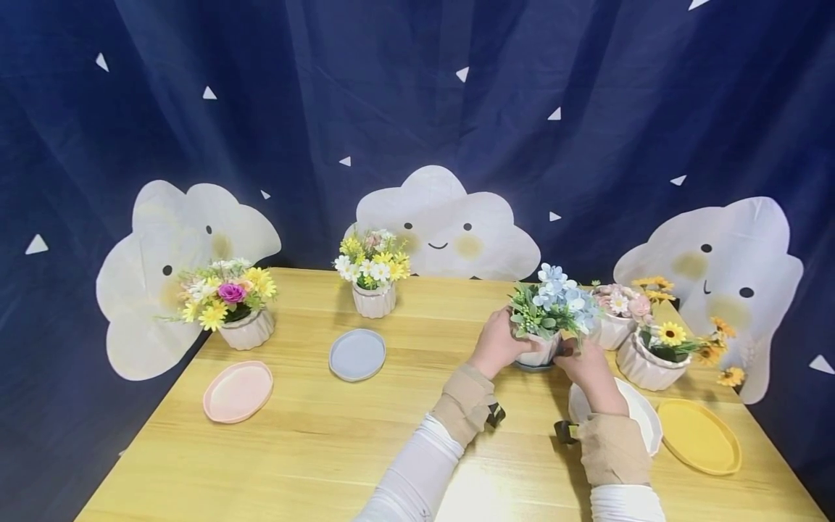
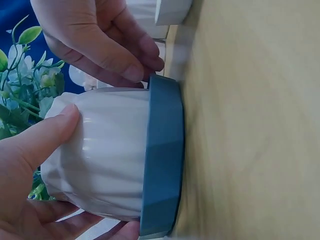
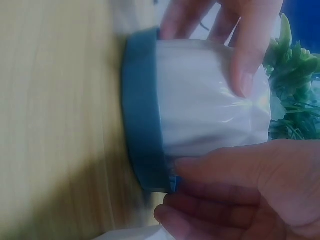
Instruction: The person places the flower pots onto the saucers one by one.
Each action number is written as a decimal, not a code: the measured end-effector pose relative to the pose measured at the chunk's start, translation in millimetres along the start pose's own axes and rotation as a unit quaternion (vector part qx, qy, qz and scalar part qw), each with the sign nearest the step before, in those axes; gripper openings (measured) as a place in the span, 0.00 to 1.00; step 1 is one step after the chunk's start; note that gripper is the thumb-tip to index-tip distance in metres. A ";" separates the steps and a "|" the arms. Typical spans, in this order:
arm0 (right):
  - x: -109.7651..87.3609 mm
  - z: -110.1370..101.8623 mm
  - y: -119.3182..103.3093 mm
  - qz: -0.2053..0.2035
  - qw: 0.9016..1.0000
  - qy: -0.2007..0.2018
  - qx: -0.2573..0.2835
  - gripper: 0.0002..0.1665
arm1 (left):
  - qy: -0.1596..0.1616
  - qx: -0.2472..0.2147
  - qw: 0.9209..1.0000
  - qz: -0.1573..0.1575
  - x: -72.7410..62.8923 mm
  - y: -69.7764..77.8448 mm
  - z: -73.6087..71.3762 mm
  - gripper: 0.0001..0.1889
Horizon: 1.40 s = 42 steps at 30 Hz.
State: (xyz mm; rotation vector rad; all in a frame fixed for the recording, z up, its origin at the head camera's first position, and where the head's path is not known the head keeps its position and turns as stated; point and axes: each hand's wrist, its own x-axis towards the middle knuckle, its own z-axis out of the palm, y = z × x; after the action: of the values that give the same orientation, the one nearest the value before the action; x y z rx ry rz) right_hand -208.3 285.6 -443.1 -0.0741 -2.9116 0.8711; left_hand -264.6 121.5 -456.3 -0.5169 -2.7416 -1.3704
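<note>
A white ribbed flower pot (image 1: 538,351) with blue flowers (image 1: 562,296) and green leaves stands upright on a dark blue saucer (image 2: 164,155). My left hand (image 1: 497,344) grips the pot from its left side, the thumb lying on the white wall in the left wrist view. On the opposite side, my right hand (image 3: 225,185) has its thumb against the base of the pot, just at the saucer's rim, with the other fingers curled below. Leaves and petals hide the pot's top in the head view.
Right of the hands stand flower pots with pink flowers (image 1: 620,308) and orange flowers (image 1: 659,355); a white plate (image 1: 642,413) and yellow plate (image 1: 701,438) lie nearer. Leftward are two more flower pots (image 1: 374,300) (image 1: 248,330), a grey-blue plate (image 1: 357,355) and a pink plate (image 1: 238,392).
</note>
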 end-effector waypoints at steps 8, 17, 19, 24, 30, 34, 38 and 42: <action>-0.9 -0.2 1.0 -0.002 1.000 0.003 -0.001 0.14 | 0.000 0.004 1.000 0.003 -0.2 0.1 1.0 0.46; -3.9 -5.3 2.4 0.017 0.999 0.000 0.040 0.20 | -0.052 0.025 0.998 0.020 0.9 -4.3 -14.1 0.36; -5.2 -8.6 3.3 0.023 0.999 0.000 0.044 0.22 | -0.058 0.021 0.998 0.022 0.6 -5.6 -20.7 0.33; -7.5 -22.5 6.4 0.036 0.999 -0.022 0.017 0.26 | -0.067 0.005 0.997 0.025 -1.3 -7.7 -38.0 0.34; -12.3 -43.1 13.7 0.038 0.999 -0.027 0.002 0.27 | -0.067 -0.022 0.997 0.021 -4.2 -7.9 -57.9 0.27; -18.3 -55.5 18.5 0.035 0.999 -0.005 -0.005 0.26 | -0.059 -0.017 0.998 0.023 -6.7 -6.4 -71.9 0.23; -24.1 -66.4 21.2 0.047 0.999 0.003 -0.002 0.27 | -0.069 -0.013 0.997 0.028 -10.5 -4.0 -86.0 0.21; -29.4 -75.5 22.2 0.061 0.998 0.006 0.005 0.30 | -0.101 0.000 0.995 0.028 -13.7 -0.4 -96.2 0.20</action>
State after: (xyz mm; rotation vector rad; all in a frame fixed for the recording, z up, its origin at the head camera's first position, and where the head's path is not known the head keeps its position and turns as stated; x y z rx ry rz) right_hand -170.3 343.1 -395.0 -0.2565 -2.9176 0.9001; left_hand -263.1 42.1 -400.3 -0.7651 -2.8564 -1.3753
